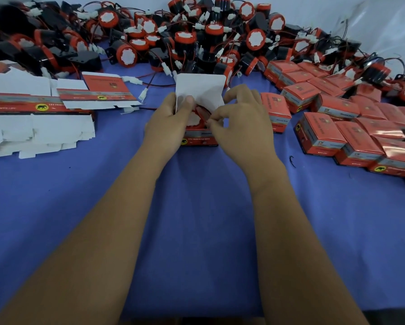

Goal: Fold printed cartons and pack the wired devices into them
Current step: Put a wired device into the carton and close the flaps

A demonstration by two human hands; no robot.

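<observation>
A red printed carton (200, 138) stands on the blue cloth at the centre, its white top flap (200, 89) raised. Inside it sits a red and black wired device (198, 117), partly hidden by my fingers. My left hand (167, 120) grips the carton's left side, thumb over the edge. My right hand (242, 123) pinches a small side flap at the carton's open top. A heap of loose wired devices (173, 36) lies across the back.
Flat unfolded cartons (32, 113) are stacked at the left. Several packed red cartons (351, 127) stand in rows at the right. The blue cloth (196, 219) covers the table towards me, under my forearms.
</observation>
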